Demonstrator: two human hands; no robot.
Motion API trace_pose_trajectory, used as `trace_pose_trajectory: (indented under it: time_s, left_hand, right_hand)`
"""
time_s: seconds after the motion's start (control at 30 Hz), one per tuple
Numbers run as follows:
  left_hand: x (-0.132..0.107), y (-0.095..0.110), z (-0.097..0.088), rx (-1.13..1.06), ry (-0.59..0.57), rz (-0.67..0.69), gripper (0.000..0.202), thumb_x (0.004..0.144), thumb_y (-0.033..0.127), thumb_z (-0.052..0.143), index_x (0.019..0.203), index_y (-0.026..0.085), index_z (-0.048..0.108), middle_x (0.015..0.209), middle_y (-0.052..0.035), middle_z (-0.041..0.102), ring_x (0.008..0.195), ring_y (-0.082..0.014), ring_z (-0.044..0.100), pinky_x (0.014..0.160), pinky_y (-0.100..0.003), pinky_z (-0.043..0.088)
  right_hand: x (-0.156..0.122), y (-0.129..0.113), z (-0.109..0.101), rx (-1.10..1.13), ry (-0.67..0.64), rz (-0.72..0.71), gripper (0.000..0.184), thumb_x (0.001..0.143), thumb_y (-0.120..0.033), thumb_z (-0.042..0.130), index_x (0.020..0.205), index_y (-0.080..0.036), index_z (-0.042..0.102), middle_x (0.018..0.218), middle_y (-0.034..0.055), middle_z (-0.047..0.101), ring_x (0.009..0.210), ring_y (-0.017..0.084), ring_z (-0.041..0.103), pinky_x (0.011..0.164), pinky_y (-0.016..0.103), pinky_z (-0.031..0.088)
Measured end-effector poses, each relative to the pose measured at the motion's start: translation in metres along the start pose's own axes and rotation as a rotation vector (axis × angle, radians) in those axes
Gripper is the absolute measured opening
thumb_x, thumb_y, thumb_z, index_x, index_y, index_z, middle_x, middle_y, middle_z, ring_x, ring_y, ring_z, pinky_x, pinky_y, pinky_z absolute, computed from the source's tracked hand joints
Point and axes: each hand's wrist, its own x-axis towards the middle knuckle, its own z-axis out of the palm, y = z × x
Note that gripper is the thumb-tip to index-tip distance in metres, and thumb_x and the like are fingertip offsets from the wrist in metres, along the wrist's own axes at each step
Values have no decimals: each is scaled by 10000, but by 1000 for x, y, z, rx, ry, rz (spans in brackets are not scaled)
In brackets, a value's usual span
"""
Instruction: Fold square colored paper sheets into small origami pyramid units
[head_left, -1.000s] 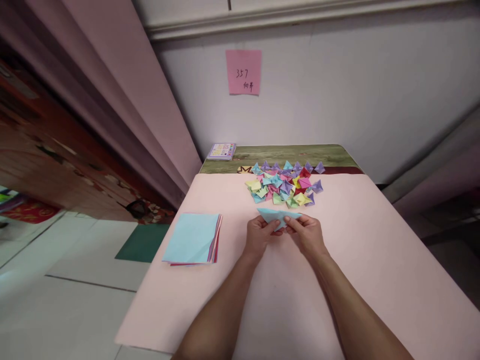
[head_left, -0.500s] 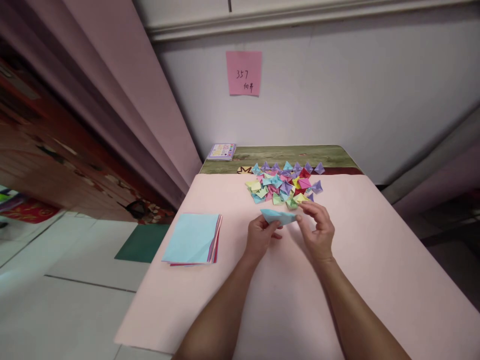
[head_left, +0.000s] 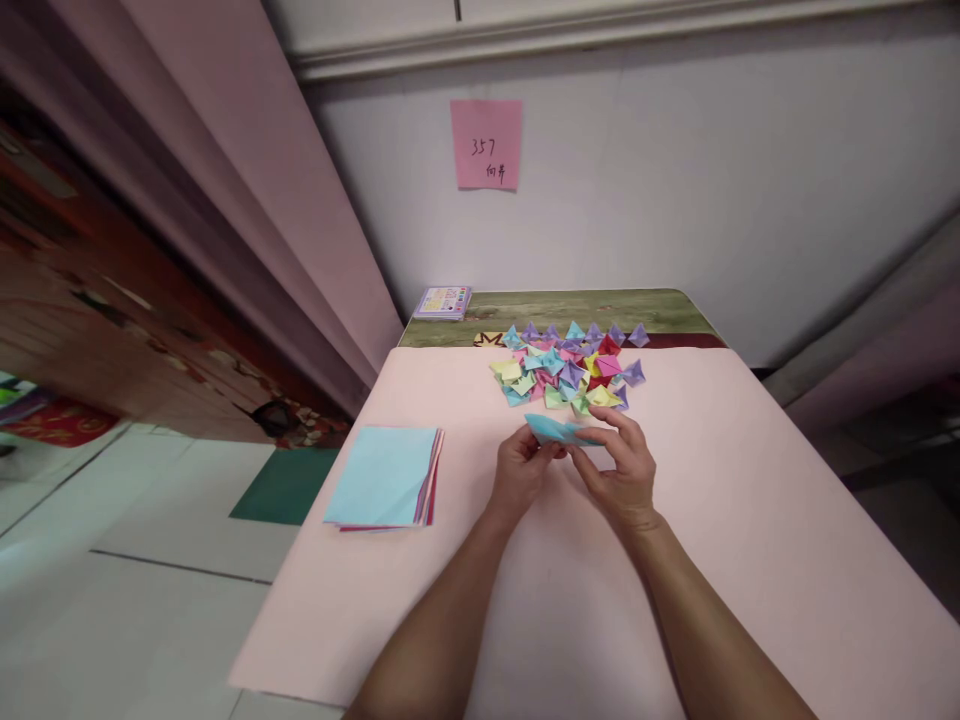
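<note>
A light blue folded paper [head_left: 551, 429] is held up between both hands, above the pink-covered table. My left hand [head_left: 519, 468] pinches its left and lower side between thumb and fingers. On its right side, my right hand [head_left: 621, 468] grips the paper with thumb and index finger, the other fingers raised. Just beyond the hands lies a pile of small folded paper pieces [head_left: 570, 372] in purple, blue, yellow, green, pink and red. To the left of my left hand rests a stack of square paper sheets [head_left: 384, 476], light blue on top.
A pale pink cover [head_left: 757, 520] spreads over the table, whose green wood-patterned far end [head_left: 570, 305] shows. A small printed pack [head_left: 443, 302] sits at the far left corner. A wall with a pink note [head_left: 486, 145] stands behind; a curtain [head_left: 300, 200] hangs at left.
My right hand has shifted left and closer to my left hand, its fingers now further over the blue paper's right part. The stack and the pile stay where they were.
</note>
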Motion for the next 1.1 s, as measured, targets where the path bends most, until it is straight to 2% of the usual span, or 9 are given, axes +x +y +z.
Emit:
trace_pose_trajectory:
  time_s: [0.2, 0.3, 0.43, 0.6, 0.9, 1.1]
  left_hand:
    - [1, 3, 1, -17, 7, -2, 273, 730, 363, 787, 886, 160, 695, 813, -33, 696, 751, -160, 645, 770, -324, 556]
    - [1, 5, 3, -32, 24, -10, 296, 707, 377, 801, 872, 156, 695, 792, -31, 694, 726, -156, 642, 767, -333, 561]
    - [2, 6, 3, -49, 50, -34, 315, 689, 380, 813, 875, 154, 698, 818, -38, 703, 740, -158, 645, 778, -336, 563]
    - [2, 5, 2, -65, 40, -37, 324, 689, 371, 817, 900, 153, 701, 844, -43, 712, 767, -164, 654, 794, -342, 567]
    - [2, 2, 1, -49, 49, -32, 317, 695, 380, 809, 880, 149, 697, 818, -39, 703, 748, -162, 658, 786, -340, 570]
    - [2, 1, 0, -31, 57, -4, 276, 737, 368, 777, 892, 157, 690, 815, -28, 697, 750, -153, 653, 780, -321, 566]
  right_hand:
    - [-2, 2, 2, -43, -45, -25, 113, 790, -224, 718, 889, -253, 670, 1183, 77, 653, 1080, 262, 635, 905, 435, 546]
    - [-4, 4, 2, -115, -46, -84, 181, 798, -226, 715, 970, -271, 680, 1176, 74, 666, 1063, 262, 647, 896, 430, 547]
    - [-5, 3, 2, -172, 12, -95, 290, 804, -244, 720, 1084, -284, 658, 1195, 88, 656, 1057, 266, 655, 896, 423, 555]
    - [-3, 1, 1, -172, 33, -105, 219, 787, -231, 743, 989, -274, 671, 1201, 91, 639, 1051, 264, 652, 883, 414, 556]
    - [-4, 0, 5, -102, -20, -2, 109, 806, -263, 715, 889, -244, 647, 1222, 89, 637, 1106, 266, 623, 940, 440, 508]
    - [-4, 0, 5, -103, 18, 27, 171, 799, -288, 722, 921, -240, 610, 1228, 115, 619, 1120, 276, 612, 932, 448, 513]
